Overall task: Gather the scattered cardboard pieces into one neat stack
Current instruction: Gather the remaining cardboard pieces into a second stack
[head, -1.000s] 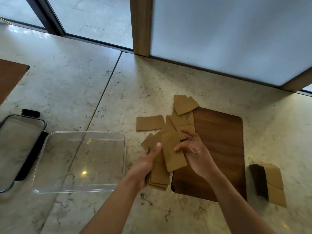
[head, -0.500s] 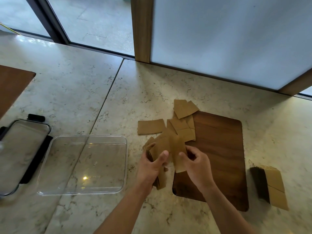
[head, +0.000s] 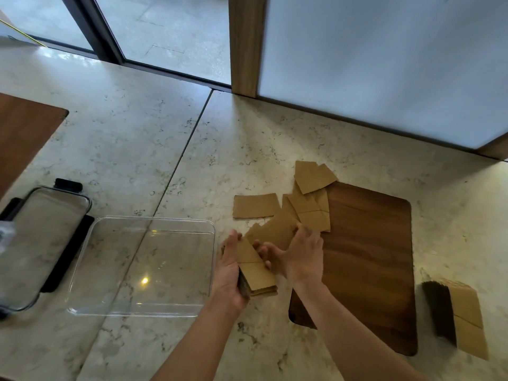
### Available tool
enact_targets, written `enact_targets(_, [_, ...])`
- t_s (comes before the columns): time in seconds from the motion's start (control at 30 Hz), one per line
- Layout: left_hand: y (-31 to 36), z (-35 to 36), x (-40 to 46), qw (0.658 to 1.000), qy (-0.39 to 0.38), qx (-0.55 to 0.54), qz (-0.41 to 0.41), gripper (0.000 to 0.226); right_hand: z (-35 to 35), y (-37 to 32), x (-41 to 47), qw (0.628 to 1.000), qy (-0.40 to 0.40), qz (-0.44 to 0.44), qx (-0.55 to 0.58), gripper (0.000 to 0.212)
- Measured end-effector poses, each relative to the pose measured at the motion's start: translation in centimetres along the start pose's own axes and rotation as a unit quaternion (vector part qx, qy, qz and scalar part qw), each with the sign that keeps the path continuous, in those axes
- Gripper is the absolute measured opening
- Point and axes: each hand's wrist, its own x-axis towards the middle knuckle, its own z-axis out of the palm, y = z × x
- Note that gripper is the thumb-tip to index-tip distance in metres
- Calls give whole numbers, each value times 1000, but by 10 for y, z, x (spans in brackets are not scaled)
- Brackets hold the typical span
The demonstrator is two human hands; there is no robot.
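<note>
Two hands, left (head: 229,273) and right (head: 301,257). Two cardboard stacks: one held (head: 257,273), one at lower right (head: 464,317). Loose cardboard pieces (head: 310,204) at centre overlap (count unclear). Two wooden boards (head: 368,257), one clear tray (head: 143,266), one lid (head: 41,243).

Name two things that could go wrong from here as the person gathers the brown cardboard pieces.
The left hand grips the partial stack of brown cardboard pieces by one edge only, so pieces may fan out or slip. The right hand pulls a loose cardboard piece overlapped by others; dragging it could scatter them across the dark wooden board.
</note>
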Motion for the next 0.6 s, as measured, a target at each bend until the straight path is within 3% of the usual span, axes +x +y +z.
enact_targets(0.1, [3,5,5,1000,13,21,13,41,4,-6,2,999,-3,14,33,92])
enact_targets(0.23, [3,4,11,983,74,143,83,42,-16,13,7,968,-58,58,237,55])
enact_targets(0.33, [1,5,9,970,81,208,100,37,-43,31,5,872,-108,122,461,28])
enact_targets(0.4, [-4,9,4,966,62,230,102,39,-58,38,-1,800,-112,124,576,24])
enact_targets(0.43, [-6,11,2,966,44,235,100,42,-63,39,-4,781,-112,114,604,25])
enact_targets(0.5, [-12,17,-3,969,3,230,92,41,-67,41,-12,771,-117,82,620,34])
enact_targets(0.6, [-18,24,-5,969,-16,233,82,36,-70,40,-20,785,-124,49,605,40])
